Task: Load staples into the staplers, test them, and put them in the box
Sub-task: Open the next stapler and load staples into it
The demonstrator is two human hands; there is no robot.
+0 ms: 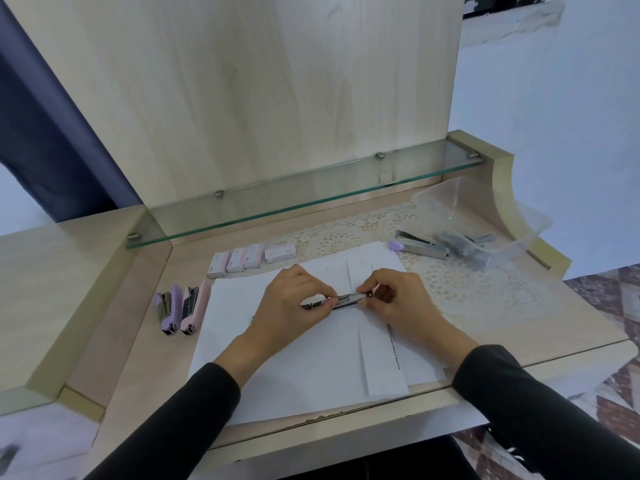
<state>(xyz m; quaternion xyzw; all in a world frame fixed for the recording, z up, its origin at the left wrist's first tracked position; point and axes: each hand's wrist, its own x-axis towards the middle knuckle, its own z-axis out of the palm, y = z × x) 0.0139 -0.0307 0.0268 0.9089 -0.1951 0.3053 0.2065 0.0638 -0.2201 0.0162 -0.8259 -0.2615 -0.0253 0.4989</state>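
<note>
Stapler (346, 301) at frame centre, over white paper (311, 368); left hand (294, 303) and right hand (398, 299) each pinch one end. Long axis near horizontal, right end slightly higher; head direction unclear. Likely light, rigid, slick metal: grip sides, clear of magazine

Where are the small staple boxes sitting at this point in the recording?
In the head view, the four staple boxes lie in a row at the back left of the desk, just beyond the white paper and under the glass shelf.
</note>
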